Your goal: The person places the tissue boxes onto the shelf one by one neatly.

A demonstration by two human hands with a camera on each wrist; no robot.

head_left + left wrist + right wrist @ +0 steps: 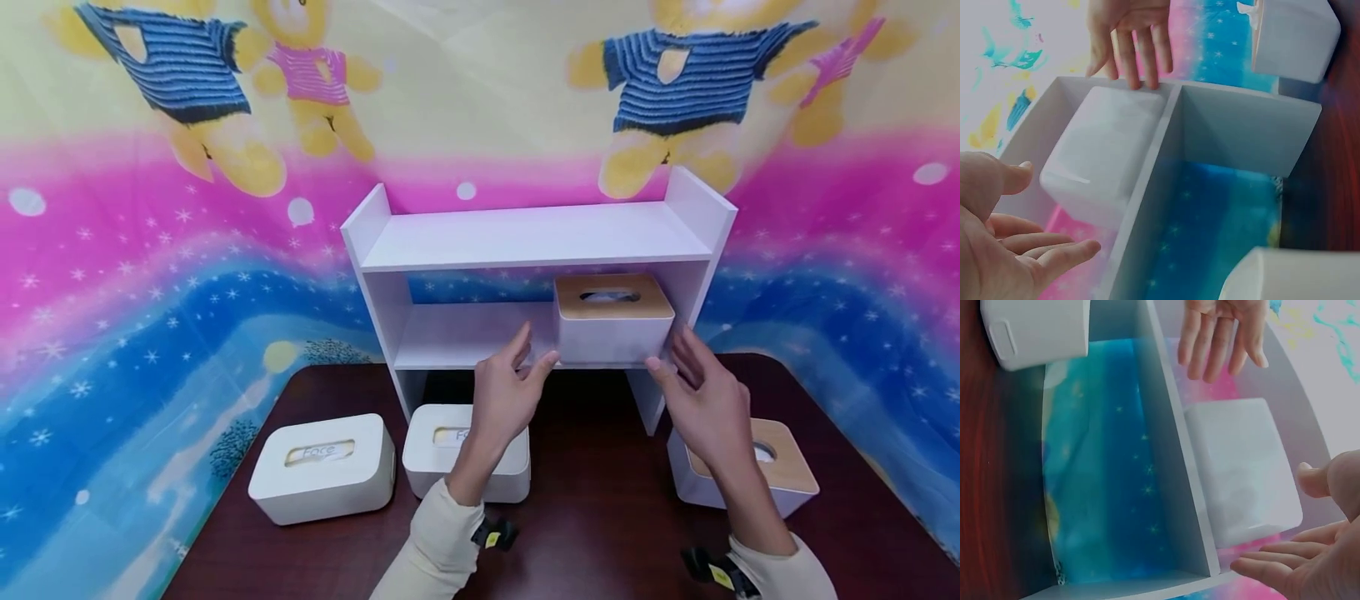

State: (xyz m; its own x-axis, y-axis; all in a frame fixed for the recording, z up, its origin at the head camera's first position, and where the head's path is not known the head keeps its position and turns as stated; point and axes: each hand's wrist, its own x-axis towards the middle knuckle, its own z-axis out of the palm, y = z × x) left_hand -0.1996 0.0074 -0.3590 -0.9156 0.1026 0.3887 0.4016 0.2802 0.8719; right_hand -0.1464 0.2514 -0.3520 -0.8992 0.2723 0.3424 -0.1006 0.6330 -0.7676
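A tissue box (615,337) with a white body and a wood-tone lid stands on the middle shelf, near the right side panel of the white shelf unit (536,237). Beside its left end is my left hand (508,387), fingers loosely extended and a gap showing in the left wrist view (1016,244). My right hand (708,400) is at the box's right end, its thumb near the lower front corner. In the right wrist view the right hand (1316,544) has relaxed fingers around nothing, with the white box face (1241,472) just beside it.
On the dark table (585,533) stand two white tissue boxes, one at left (322,471) and one (435,458) partly behind my left forearm. Another wood-lidded box (787,467) sits at right, partly covered by my right arm. A printed cloth (480,125) hangs behind.
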